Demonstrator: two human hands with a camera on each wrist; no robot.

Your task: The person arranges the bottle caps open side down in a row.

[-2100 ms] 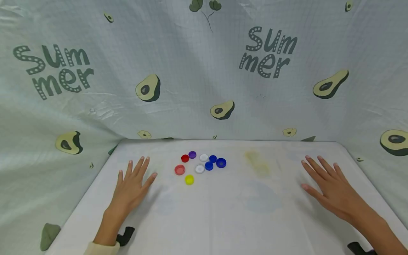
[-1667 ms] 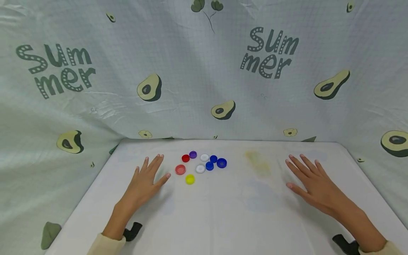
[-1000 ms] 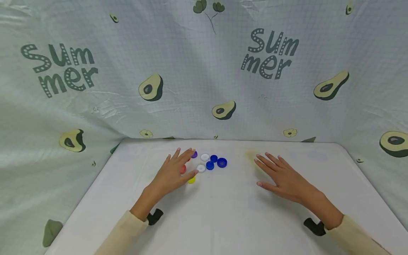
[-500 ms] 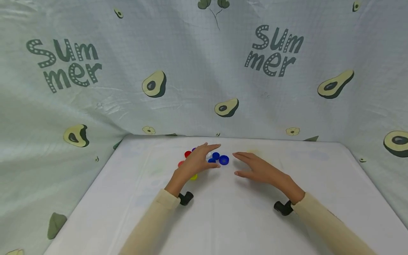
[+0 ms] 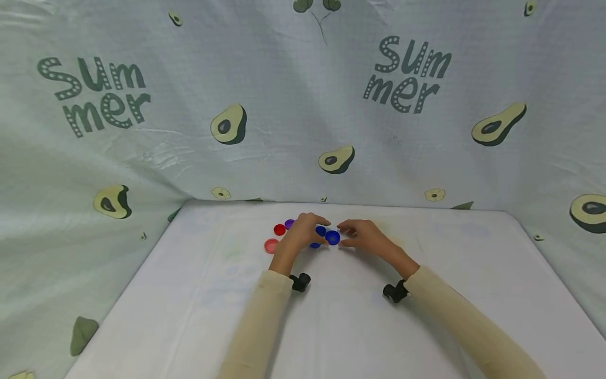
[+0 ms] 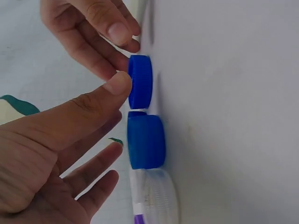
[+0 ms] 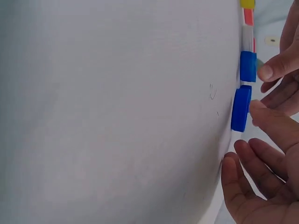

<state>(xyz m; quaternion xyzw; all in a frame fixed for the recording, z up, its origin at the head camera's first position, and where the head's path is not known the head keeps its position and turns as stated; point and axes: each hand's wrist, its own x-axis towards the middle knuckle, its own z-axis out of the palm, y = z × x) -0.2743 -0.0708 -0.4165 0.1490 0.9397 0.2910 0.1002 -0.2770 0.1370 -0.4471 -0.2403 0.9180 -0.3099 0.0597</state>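
Note:
A large blue bottle cap [image 5: 332, 238] lies on the white tabletop between my two hands. My left hand [image 5: 299, 234] hovers over the group of caps, thumb and fingers spread apart. In the left wrist view its thumb tip overlaps the edge of the ridged large blue cap; I cannot tell whether they touch. My right hand [image 5: 365, 237] is just right of that cap, fingers loosely bent, its thumb close to the rim in the right wrist view. Two smaller blue caps, one a dark blue cap [image 5: 321, 230], sit beside it, partly covered by my left hand.
Left of my left hand lie a red cap [image 5: 279, 229], a light-red cap [image 5: 271, 246] and a purple cap [image 5: 289, 224]. A yellow cap [image 7: 247, 3] and a white cap [image 7: 247, 38] show in the right wrist view. A printed cloth [image 5: 274, 173] hangs behind the table.
Both hands have come in from the table's sides to the caps, the left moving right and the right moving left. The right fingers have bent. The caps appear to stay put.

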